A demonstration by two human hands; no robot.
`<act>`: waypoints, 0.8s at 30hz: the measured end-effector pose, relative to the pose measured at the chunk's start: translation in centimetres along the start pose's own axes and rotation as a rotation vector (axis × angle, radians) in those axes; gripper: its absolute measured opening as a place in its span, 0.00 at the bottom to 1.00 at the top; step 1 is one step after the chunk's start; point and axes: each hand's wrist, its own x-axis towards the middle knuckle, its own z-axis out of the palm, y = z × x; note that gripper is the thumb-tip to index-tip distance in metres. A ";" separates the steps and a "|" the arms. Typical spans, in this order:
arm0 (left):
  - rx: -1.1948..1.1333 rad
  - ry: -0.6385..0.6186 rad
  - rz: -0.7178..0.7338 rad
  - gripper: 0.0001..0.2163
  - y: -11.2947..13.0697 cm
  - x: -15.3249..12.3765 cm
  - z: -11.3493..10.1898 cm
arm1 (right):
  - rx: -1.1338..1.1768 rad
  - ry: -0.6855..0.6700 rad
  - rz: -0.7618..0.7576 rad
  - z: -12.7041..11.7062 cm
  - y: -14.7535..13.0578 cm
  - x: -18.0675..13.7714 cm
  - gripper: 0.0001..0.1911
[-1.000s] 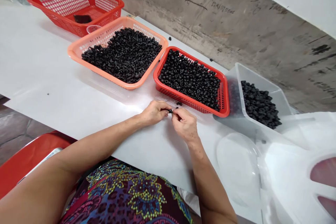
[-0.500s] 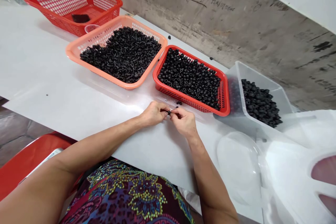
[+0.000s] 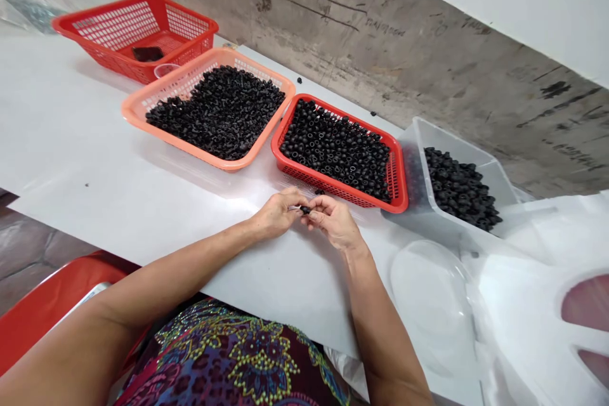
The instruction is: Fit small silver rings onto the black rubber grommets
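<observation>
My left hand point(image 3: 280, 212) and my right hand point(image 3: 332, 222) meet above the white table, just in front of a red basket point(image 3: 402, 165) of black ring-shaped parts. Between their fingertips is a small black part point(image 3: 305, 209), pinched from both sides. Whether it is one piece or two pressed together I cannot tell. Left of the red basket, an orange basket point(image 3: 228, 163) holds a heap of smaller black pieces. To the right, a clear plastic bin point(image 3: 425, 203) contains black rounded parts. A loose black piece point(image 3: 319, 191) lies beyond my fingers.
Farther left stands a large red basket point(image 3: 109, 60) with a dark item inside. A round clear lid point(image 3: 428, 292) and white plastic bags point(image 3: 523, 304) lie at the right. A stained wall point(image 3: 333, 25) runs behind the table. Below left is a red container point(image 3: 61, 298).
The view has shifted slightly. My hands stay together at the same spot; my fingers have turned around the black part, which now shows more plainly between them.
</observation>
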 end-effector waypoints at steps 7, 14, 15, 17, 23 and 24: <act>0.020 0.065 0.028 0.08 -0.7 -0.1 0.3 | 0.184 -0.205 0.005 -0.2 1.3 0.4 0.20; -0.176 -0.024 -0.077 0.20 -0.4 -0.2 0.7 | 0.085 -0.118 -0.110 0.4 1.8 0.7 0.17; -0.148 -0.035 -0.082 0.21 -0.5 -0.3 0.8 | 0.059 -0.111 -0.125 0.6 1.9 0.6 0.17; -0.084 -0.045 -0.074 0.22 -0.7 -0.4 1.0 | 0.014 -0.097 -0.148 1.0 1.9 0.6 0.18; -0.063 -0.109 -0.101 0.20 -1.6 -0.6 1.1 | -0.096 -0.032 -0.147 1.5 1.8 0.5 0.13; -0.070 -0.119 -0.108 0.20 -1.6 -0.6 1.1 | -0.120 -0.030 -0.139 1.7 1.6 0.4 0.12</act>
